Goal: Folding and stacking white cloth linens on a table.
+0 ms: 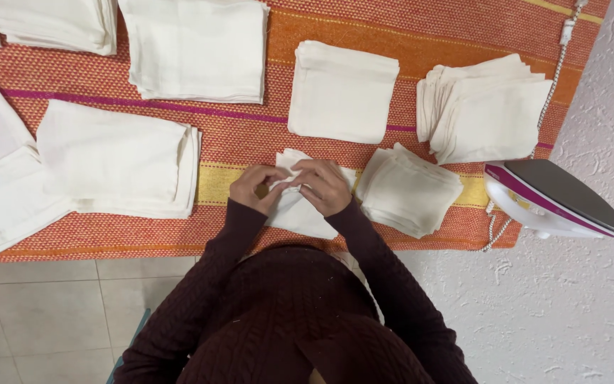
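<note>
A small white cloth (pixel 300 213) lies on the orange striped blanket (pixel 236 135) right in front of me. My left hand (pixel 256 188) pinches its upper left part. My right hand (pixel 325 186) grips the cloth beside it, knuckles up, and the two hands almost touch. Both hands fold or gather the fabric between the fingers. Dark maroon knit sleeves cover my arms.
Stacks of folded white cloths surround the hands: one pile (pixel 410 190) just right, a fanned pile (pixel 488 107) far right, a square stack (pixel 341 92) ahead, larger stacks (pixel 197 46) (pixel 119 160) left. An iron (pixel 552 199) rests tilted at the blanket's right edge, its cord (pixel 556 78) trailing upward.
</note>
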